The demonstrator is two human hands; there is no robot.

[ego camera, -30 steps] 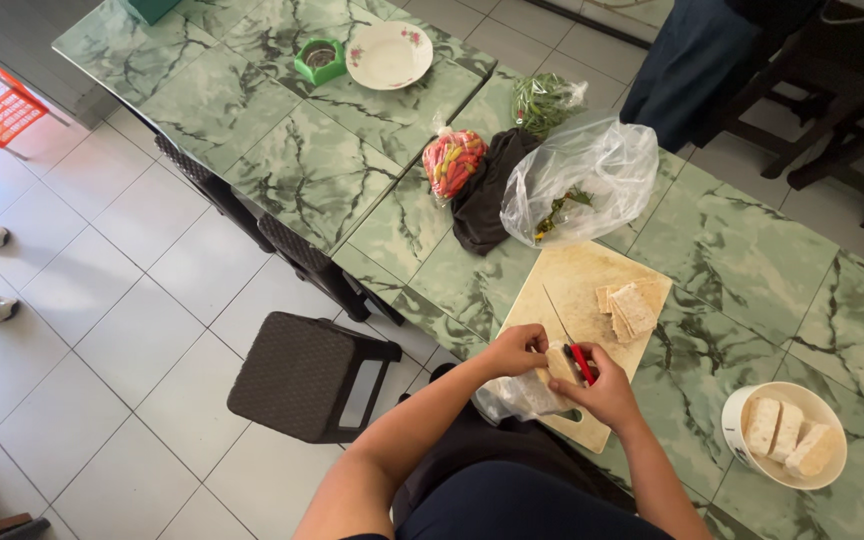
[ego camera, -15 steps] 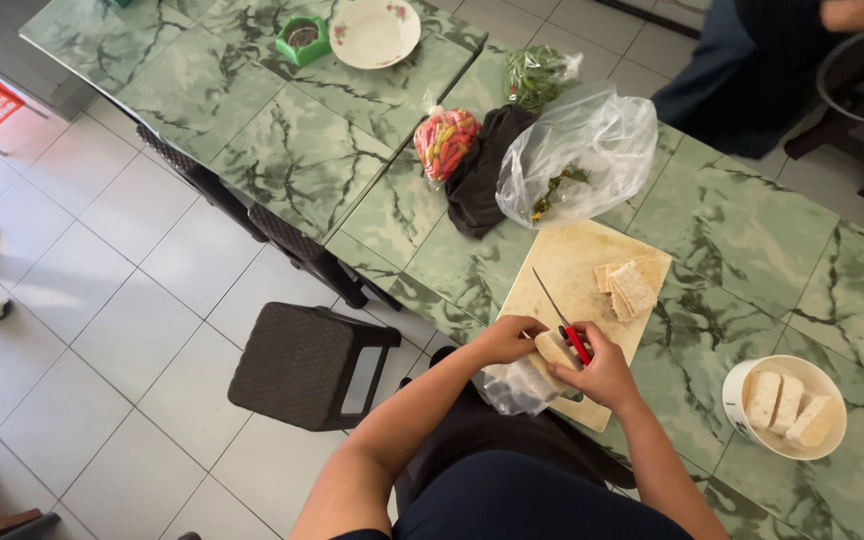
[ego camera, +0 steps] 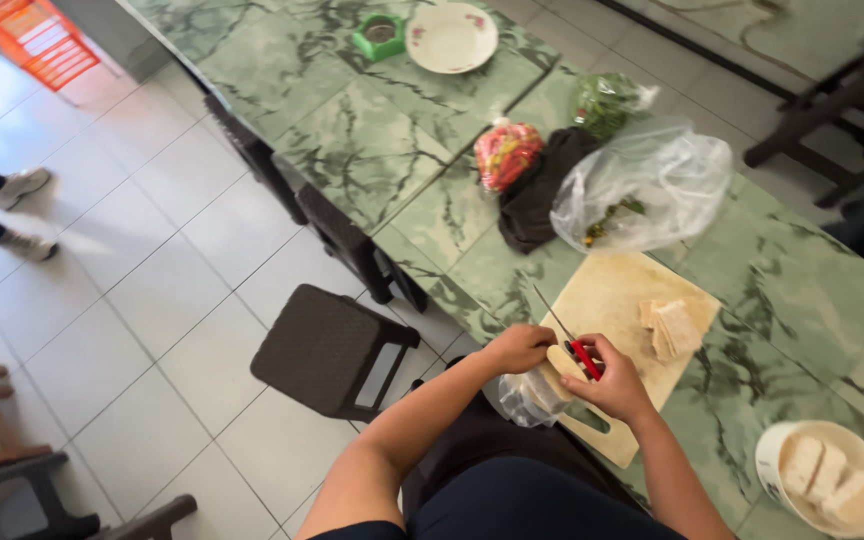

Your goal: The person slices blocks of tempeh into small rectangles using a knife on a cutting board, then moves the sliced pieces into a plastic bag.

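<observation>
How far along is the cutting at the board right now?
Done: cut pale pieces lie on the cutting board. In hand: the right hand holds a red-handled knife, while the left hand rests at the board's near edge. Left: pale blocks wait in the white bowl.

A large clear bag (ego camera: pixel 642 190) lies puffed up on the green marbled surface (ego camera: pixel 372 150), just past the far corner of the cutting board (ego camera: pixel 617 300), with green leaves inside. Touching its left side is a dark bag (ego camera: pixel 542 195), and a red-and-yellow packet (ego camera: pixel 507 153) leans on that. Behind them lies a small clear bag of greens (ego camera: pixel 607 100). A crumpled clear bag (ego camera: pixel 530 395) hangs at the near edge, under the left hand (ego camera: pixel 519 348).
</observation>
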